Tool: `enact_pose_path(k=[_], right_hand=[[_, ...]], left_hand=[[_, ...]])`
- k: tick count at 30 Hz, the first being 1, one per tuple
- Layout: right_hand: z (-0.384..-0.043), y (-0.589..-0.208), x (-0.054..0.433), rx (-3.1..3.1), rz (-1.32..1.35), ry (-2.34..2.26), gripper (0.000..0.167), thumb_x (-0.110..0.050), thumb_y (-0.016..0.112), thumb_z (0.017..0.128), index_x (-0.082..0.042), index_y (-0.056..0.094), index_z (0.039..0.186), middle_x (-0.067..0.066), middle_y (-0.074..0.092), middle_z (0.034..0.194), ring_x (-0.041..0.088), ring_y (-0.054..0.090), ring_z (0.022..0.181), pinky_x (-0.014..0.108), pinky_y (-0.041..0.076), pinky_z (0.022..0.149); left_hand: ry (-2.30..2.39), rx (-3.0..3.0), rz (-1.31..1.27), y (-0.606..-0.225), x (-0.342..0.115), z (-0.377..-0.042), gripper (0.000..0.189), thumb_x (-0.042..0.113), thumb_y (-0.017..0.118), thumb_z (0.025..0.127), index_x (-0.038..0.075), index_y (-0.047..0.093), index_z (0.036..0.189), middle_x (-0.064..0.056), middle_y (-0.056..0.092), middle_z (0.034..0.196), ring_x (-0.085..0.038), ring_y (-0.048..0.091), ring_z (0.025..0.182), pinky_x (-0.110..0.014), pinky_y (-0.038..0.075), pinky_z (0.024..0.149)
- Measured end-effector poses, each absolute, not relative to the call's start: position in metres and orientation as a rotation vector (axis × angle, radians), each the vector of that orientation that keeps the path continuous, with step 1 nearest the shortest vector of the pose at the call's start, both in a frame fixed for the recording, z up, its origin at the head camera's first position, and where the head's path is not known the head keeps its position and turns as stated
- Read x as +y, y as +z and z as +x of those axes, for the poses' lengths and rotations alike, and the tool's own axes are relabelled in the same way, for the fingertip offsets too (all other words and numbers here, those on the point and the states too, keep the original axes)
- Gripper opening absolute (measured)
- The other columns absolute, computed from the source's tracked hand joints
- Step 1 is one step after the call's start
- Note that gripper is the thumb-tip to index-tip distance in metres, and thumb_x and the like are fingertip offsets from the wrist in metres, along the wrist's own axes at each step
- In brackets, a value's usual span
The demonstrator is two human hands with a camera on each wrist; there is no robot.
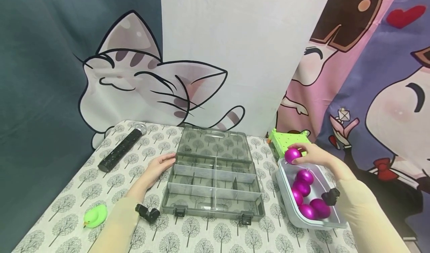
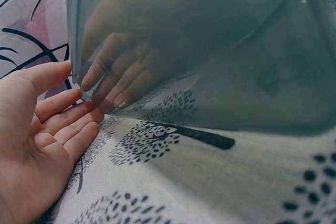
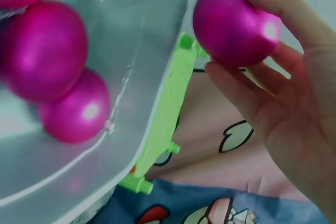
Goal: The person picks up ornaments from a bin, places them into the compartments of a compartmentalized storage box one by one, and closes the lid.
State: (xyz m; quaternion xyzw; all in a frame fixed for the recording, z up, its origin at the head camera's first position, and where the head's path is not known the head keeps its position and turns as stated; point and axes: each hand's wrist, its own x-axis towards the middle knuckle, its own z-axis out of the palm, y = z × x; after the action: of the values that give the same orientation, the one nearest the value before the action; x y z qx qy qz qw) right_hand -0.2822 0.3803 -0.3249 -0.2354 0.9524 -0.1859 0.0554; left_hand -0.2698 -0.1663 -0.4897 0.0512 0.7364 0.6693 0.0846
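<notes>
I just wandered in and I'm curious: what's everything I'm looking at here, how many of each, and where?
Compartment box: one, see-through grey, mid-table, lid open
Tub: one, pale, right of the box
Balls in the tub: five visible, magenta
Held ball: one, magenta, above the tub's far end
Plastic item: one, bright green, behind the tub
Microphone: one, black with silver head, far left
Toy duck: one, green, front left
Tablecloth: one, white with dark trees, underneath
Cartoon backdrop: multicoloured, behind
Wrist devices: two, black, one per wrist
Sleeves: two, cream, on the arms
Left hand: one, bare, at the box's left edge
Right hand: one, bare, holding the ball
</notes>
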Motion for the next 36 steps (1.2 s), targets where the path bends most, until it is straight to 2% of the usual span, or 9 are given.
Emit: enact_pose_path(k=[6, 11, 18, 22, 30, 36], right_hand=[[-0.291, -0.323, 0.357, 3.005, -0.798, -0.630, 0.059, -0.020, 0.081, 0.076, -0.002, 0.060, 0.128, 0.019, 0.067, 0.117, 0.026, 0.065, 0.100, 0.032, 0.055, 0.085], [-0.296, -0.317, 0.330, 3.031, -0.711, -0.664, 0.061, -0.025, 0.081, 0.078, -0.006, 0.058, 0.131, 0.019, 0.068, 0.117, 0.033, 0.065, 0.105, 0.037, 0.053, 0.085], [-0.309, -0.319, 0.293, 2.933, -0.709, -0.884, 0.063, -0.017, 0.079, 0.081, -0.002, 0.053, 0.136, 0.025, 0.060, 0.130, 0.041, 0.059, 0.116, 0.047, 0.056, 0.091], [-0.314, -0.324, 0.269, 2.921, -0.707, -0.973, 0.064, -0.016, 0.079, 0.080, -0.002, 0.053, 0.137, 0.024, 0.058, 0.133, 0.041, 0.062, 0.112, 0.047, 0.057, 0.090], [-0.322, -0.335, 0.218, 2.897, -0.740, -1.097, 0.065, -0.017, 0.080, 0.080, -0.002, 0.053, 0.136, 0.021, 0.056, 0.136, 0.040, 0.056, 0.123, 0.052, 0.054, 0.095], [-0.321, -0.344, 0.178, 2.853, -0.688, -1.181, 0.066, -0.019, 0.081, 0.078, -0.007, 0.053, 0.137, 0.018, 0.059, 0.135, 0.036, 0.057, 0.122, 0.052, 0.052, 0.097]], left_hand=[[1.988, 2.201, 0.141, -0.490, -0.166, -0.269, 0.058, 0.025, 0.054, 0.101, -0.005, 0.036, 0.147, -0.022, 0.029, 0.157, -0.035, 0.032, 0.144, -0.041, 0.028, 0.120], [1.984, 2.207, 0.127, -0.489, -0.166, -0.270, 0.058, 0.027, 0.056, 0.100, -0.003, 0.038, 0.147, -0.020, 0.031, 0.157, -0.034, 0.029, 0.146, -0.042, 0.027, 0.121], [1.988, 2.209, 0.143, -0.490, -0.166, -0.271, 0.059, 0.027, 0.056, 0.099, -0.003, 0.038, 0.146, -0.021, 0.030, 0.157, -0.035, 0.029, 0.146, -0.043, 0.027, 0.121], [1.980, 2.217, 0.145, -0.490, -0.166, -0.272, 0.059, 0.027, 0.056, 0.100, -0.004, 0.038, 0.146, -0.022, 0.031, 0.157, -0.035, 0.030, 0.145, -0.043, 0.028, 0.121], [1.998, 2.214, 0.128, -0.490, -0.166, -0.273, 0.056, 0.023, 0.056, 0.099, -0.004, 0.040, 0.145, -0.021, 0.034, 0.155, -0.035, 0.035, 0.143, -0.043, 0.029, 0.120], [1.988, 2.225, 0.141, -0.491, -0.167, -0.272, 0.057, 0.025, 0.057, 0.099, -0.004, 0.040, 0.145, -0.022, 0.033, 0.156, -0.036, 0.029, 0.146, -0.045, 0.028, 0.121]])
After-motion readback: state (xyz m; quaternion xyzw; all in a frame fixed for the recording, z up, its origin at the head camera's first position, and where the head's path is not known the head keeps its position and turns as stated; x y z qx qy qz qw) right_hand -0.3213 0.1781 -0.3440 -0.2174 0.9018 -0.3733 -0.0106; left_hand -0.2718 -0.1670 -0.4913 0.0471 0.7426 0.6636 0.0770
